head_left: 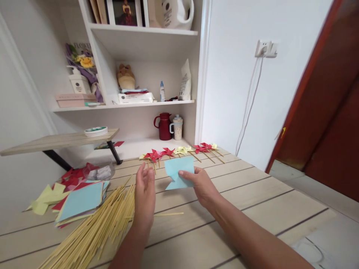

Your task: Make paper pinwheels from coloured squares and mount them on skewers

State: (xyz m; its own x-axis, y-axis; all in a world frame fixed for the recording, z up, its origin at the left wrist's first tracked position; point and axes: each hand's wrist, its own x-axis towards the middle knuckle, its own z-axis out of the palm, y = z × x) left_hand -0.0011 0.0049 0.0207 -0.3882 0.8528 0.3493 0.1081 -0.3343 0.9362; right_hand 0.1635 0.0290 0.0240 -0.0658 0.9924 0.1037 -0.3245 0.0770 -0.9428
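Over the middle of the table my right hand point(206, 185) pinches a light-blue paper square point(181, 166) by its right side, thumb on top. A notch shows on the paper's left edge. Just left of it my left hand point(145, 198) is raised with nothing in it, its fingers stretched up and apart from the sheet. Below and left of that hand lies a big bundle of thin wooden sticks point(101, 216), with one loose stick point(169, 214) pointing right. A stack of coloured paper squares point(81, 201), blue on top, sits beside the bundle.
Red pinwheels point(154, 155) and yellow pinwheels point(182, 150) on sticks line the table's back edge. At left are a yellow cut paper point(49, 196), a clear box point(101, 172) and a small raised shelf point(64, 140). A red jug point(164, 127) and a cup point(177, 127) stand behind.
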